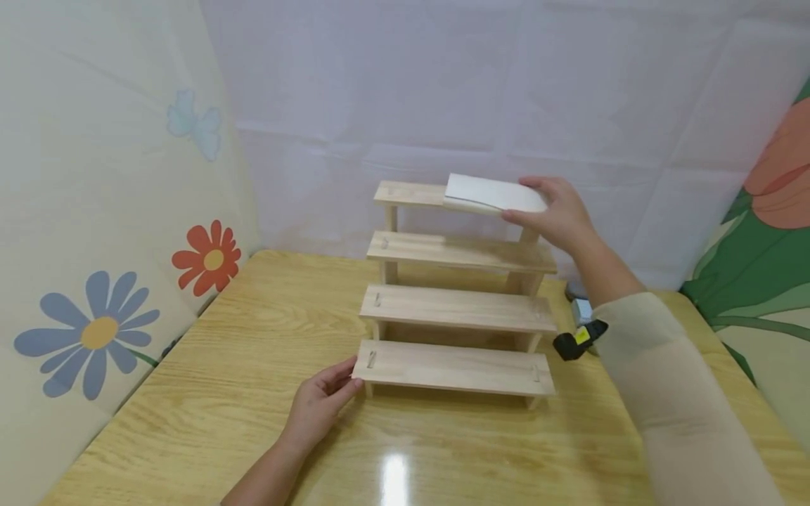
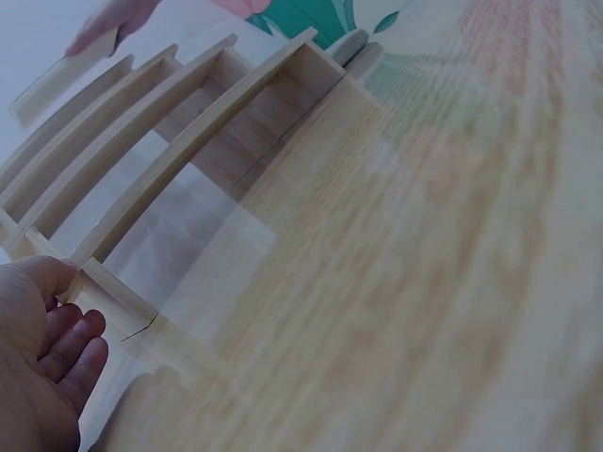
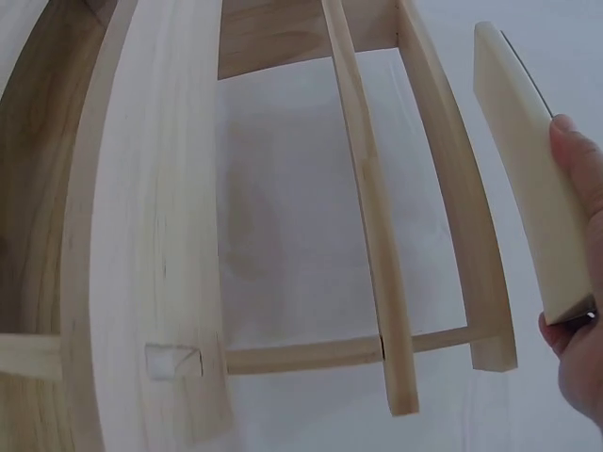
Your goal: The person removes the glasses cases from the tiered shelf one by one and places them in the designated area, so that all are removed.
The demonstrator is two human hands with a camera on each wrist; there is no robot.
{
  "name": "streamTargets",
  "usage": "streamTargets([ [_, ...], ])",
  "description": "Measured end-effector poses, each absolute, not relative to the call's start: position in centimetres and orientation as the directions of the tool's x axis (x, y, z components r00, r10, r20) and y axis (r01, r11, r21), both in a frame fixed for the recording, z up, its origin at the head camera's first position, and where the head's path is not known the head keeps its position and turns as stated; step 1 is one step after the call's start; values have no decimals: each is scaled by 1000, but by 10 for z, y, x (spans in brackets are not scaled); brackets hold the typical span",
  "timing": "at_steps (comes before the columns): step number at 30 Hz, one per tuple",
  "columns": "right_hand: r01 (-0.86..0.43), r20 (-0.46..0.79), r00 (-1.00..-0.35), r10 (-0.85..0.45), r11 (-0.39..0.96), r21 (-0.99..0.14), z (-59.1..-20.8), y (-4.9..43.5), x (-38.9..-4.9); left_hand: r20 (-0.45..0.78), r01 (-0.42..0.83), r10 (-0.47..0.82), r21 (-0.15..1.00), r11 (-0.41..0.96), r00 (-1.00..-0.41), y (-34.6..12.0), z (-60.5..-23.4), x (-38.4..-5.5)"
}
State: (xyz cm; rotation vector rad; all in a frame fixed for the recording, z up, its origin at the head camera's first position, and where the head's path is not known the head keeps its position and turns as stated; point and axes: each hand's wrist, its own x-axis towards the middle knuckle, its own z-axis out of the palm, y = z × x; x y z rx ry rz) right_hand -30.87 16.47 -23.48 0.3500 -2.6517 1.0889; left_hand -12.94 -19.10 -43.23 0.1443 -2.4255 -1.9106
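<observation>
A pale wooden stepped rack point(image 1: 455, 309) with several shelves stands upright on the table. At its lowest shelf, my left hand point(image 1: 319, 404) pinches the left end between thumb and fingers; the thumb also shows at the shelf corner in the left wrist view, near the hand point(image 2: 42, 348). My right hand point(image 1: 560, 211) grips the right end of a flat white rectangular box-like piece point(image 1: 487, 191), thumb on the near side and fingers behind. This piece point(image 3: 528, 179) is cream-sided and appears apart from the rack's top shelf in the right wrist view. Its exact kind cannot be told.
On the wood-grain table point(image 1: 253, 351), a black object with a yellow label point(image 1: 579, 339) and a light blue item point(image 1: 581, 311) sit right of the rack, partly behind the right forearm. A white cloth point(image 1: 380, 84) hangs behind; flower-printed panels point(image 1: 101, 211) flank the table.
</observation>
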Motion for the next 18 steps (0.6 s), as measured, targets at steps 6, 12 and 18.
streamTargets([
  [6,-310,318,-939,-132,726,-614,-235,175,-298,-32,-56,-105,971,233,-994,-192,-431,-131],
  [12,-294,312,-942,-120,745,-599,-240,186,-291,-30,-54,-107,971,233,-994,-192,-431,-132],
  [18,-286,315,-943,-105,739,-611,-244,195,-283,-28,-52,-106,970,236,-994,-191,-430,-133],
])
